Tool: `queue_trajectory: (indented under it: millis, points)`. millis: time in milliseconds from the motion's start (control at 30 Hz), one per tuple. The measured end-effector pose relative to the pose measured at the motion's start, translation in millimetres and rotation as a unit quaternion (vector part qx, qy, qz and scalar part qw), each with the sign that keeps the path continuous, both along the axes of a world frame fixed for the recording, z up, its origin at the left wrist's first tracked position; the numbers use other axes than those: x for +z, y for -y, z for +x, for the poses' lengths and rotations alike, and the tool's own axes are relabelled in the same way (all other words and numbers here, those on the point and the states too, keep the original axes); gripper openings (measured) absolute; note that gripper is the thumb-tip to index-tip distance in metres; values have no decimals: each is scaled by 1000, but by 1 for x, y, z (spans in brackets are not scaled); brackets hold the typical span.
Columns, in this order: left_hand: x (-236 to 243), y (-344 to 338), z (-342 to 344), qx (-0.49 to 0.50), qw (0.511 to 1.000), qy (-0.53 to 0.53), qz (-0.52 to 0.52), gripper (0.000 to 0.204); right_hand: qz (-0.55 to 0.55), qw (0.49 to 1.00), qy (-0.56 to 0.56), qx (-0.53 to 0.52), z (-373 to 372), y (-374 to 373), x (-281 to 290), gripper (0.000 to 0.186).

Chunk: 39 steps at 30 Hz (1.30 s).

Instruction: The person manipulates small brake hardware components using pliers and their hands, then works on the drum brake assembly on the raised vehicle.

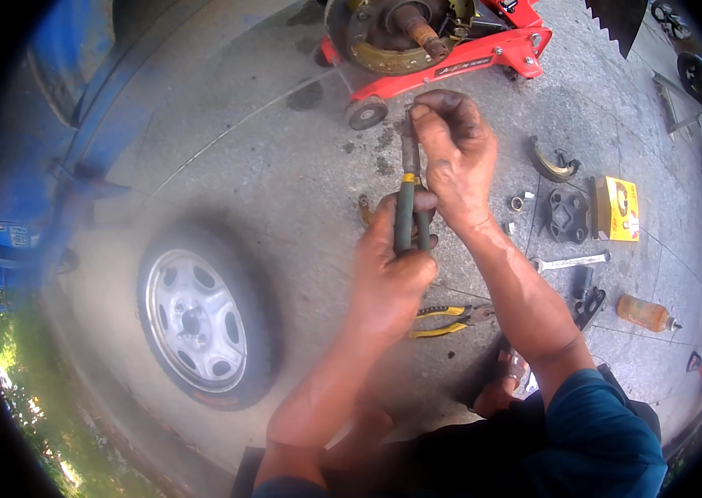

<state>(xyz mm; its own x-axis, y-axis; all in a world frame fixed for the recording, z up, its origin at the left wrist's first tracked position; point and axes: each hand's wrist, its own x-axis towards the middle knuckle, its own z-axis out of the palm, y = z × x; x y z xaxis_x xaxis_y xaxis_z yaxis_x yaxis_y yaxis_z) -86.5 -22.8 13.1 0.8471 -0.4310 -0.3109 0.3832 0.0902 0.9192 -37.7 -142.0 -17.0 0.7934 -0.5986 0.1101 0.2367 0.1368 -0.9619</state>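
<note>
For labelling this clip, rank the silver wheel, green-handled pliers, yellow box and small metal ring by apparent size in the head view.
1. Silver wheel
2. Green-handled pliers and yellow box, unranked: the pliers look longer but slimmer, and seem nearer the camera
3. Small metal ring

At 1 o'clock, pale lettering runs across a dark label (463, 66) on the side of the red floor jack (417, 84). Near 3 o'clock, the small yellow box (623, 209) carries printed characters beside pictures, too small to make out. Between 7 and 8 o'clock, a reddish-orange marking (218, 400) sits on the sidewall of the black tyre (258, 319), too blurred to tell whether it is lettering.
</note>
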Motion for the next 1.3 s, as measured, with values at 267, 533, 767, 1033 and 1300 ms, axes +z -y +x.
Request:
queue_trajectory:
  millis: [267, 533, 767, 1033, 1300]
  points:
    - [1, 3, -9, 21, 999, 29, 25, 40, -34, 999, 18, -30, 0, 1, -3, 18]
    - [-15, 0, -5, 20, 998, 57, 23, 33, -14, 999, 26, -15, 0, 4, -10, 15]
    - [-1, -5, -2, -10, 998, 24, 65, 32, -41, 997, 49, 32, -1, 11, -10, 11]
    - [12, -14, 3, -26, 997, 29, 62, 33, -101, 987, 58, 111, -1, 23, -6, 12]
    - [13, -15, 4, -18, 996, 47, 75, 34, -79, 988, 67, 110, 1, 18, -9, 10]
